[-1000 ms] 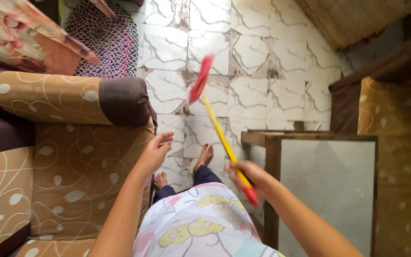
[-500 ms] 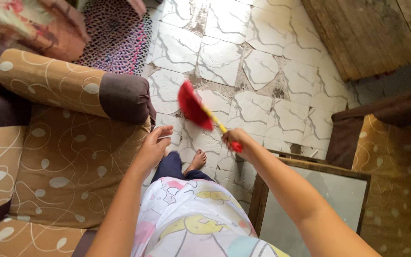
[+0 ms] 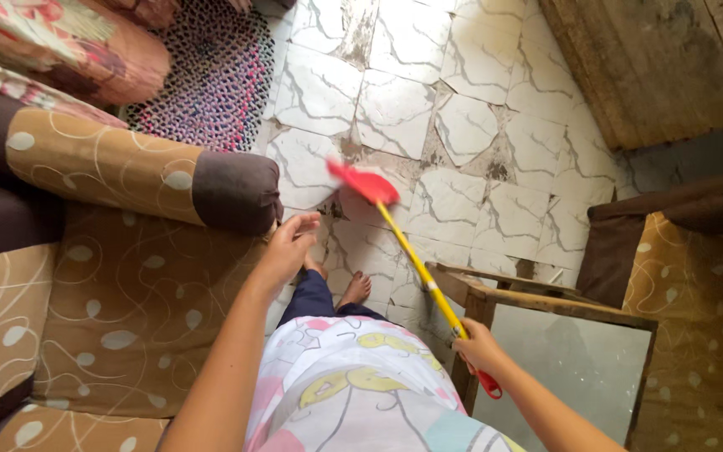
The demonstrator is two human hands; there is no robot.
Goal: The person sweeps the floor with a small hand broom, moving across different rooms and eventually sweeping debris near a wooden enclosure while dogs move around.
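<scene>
Right hand is wrapped shut around the yellow stick of a duster, low on the shaft, just above its red end cap. The grip sits far back, which I judge gives reach: the red head rides out over the white cracked floor tiles, in front of the sofa arm.

Left hand holds nothing. Fingers loosely spread and slightly curled, lying against the edge of the sofa, just below the dark end of the roll-shaped armrest. My read is that it steadies the body there. Whether the palm truly presses the fabric, I cannot tell.

Wooden table with a pale top stands just beside the right forearm; the stick crosses above its near corner. A second patterned chair is on the far right.

Hard to make out:
- Duster head is blurred; its shape and bristles are unreadable, and I cannot tell if it touches the tiles.
- One bare foot shows; the other is mostly behind the left hand.
- Woven rug and floral cushion are cut off at the top edge.
- Patterned shirt hides the lap.
</scene>
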